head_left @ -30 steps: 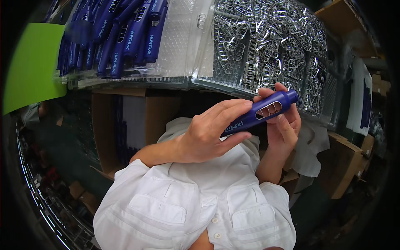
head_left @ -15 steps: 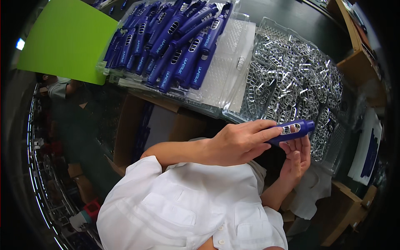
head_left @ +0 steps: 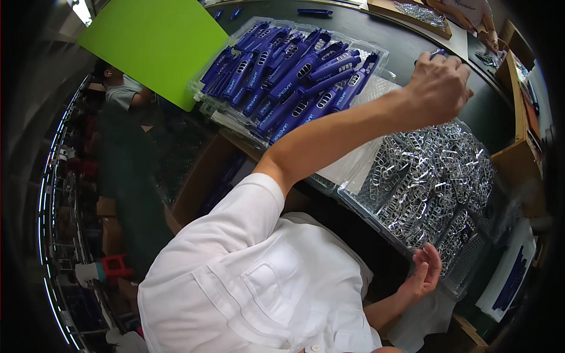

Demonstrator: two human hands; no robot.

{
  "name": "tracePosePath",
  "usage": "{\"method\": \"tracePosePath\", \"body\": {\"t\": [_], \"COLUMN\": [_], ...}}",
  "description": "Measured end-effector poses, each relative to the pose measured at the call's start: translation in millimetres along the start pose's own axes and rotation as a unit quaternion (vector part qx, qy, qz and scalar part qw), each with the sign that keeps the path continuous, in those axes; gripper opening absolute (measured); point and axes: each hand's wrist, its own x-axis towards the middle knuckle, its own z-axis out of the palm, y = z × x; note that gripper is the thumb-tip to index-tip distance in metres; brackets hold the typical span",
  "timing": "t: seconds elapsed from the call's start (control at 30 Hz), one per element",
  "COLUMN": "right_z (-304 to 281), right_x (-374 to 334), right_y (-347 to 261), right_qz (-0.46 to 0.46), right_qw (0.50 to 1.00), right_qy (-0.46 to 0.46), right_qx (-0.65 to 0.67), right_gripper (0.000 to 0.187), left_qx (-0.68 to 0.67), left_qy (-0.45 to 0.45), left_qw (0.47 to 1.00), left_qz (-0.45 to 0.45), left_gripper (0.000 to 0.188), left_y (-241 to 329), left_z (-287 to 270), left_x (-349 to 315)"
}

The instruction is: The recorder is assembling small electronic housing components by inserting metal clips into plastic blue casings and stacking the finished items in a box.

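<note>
My left hand reaches across to the far side of the workbench, closed around a blue plastic handle. Only a bit of that handle shows past my fingers. My right hand is by the near edge of a clear tray, its fingers loosely bent and apart, with nothing visible in them. Heaped in that tray are many shiny metal slotted oval pieces. Left of it, another clear tray holds a pile of blue handles, several with silver slotted inserts.
A bright green board stands at the left. Several loose blue handles lie on the dark workbench. Another person works at the far right, beside a box of metal pieces. Below the bench is a cardboard box.
My left hand has carried the blue handle away from my right hand, up and to the far right. My right hand has dropped slightly nearer to me. The view has shifted.
</note>
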Motion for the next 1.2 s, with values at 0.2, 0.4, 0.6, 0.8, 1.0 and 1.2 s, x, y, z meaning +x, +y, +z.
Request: {"method": "tracePosePath", "body": {"t": [0.2,0.4,0.6,0.8,1.0,1.2], "right_z": [-19.3,14.3,18.7,13.9,18.6,33.0], "right_x": [-18.0,-0.7,5.1,-14.2,-23.7,-18.4], "right_y": [12.1,-12.9,-15.1,-1.3,0.0,-5.2], "right_qz": [0.066,0.042,-0.019,-0.007,0.058,0.060], "right_qw": [0.997,0.999,1.000,0.998,0.994,0.994], "right_qy": [0.029,0.020,-0.018,-0.030,-0.023,-0.005], "right_qx": [0.005,-0.009,-0.005,-0.052,-0.085,-0.088], "right_gripper": [0.034,0.031,0.029,0.026,0.025,0.024], "left_qx": [-0.237,-0.044,-0.039,0.235,0.427,0.377], "left_qy": [0.137,0.291,0.181,0.106,-0.037,-0.084], "left_qw": [0.957,0.952,0.962,0.947,0.846,0.840], "left_qz": [0.100,0.086,0.202,-0.191,-0.316,-0.382], "left_gripper": [0.015,0.023,0.007,0.020,0.039,0.037], "left_y": [92.3,160.4,116.5,-70.2,-235.4,-249.4], "left_z": [-125.9,-183.3,-147.4,-178.5,-187.9,-190.1], "left_x": [-150.3,-172.1,-199.5,-203.0,-227.3,-211.0]}}
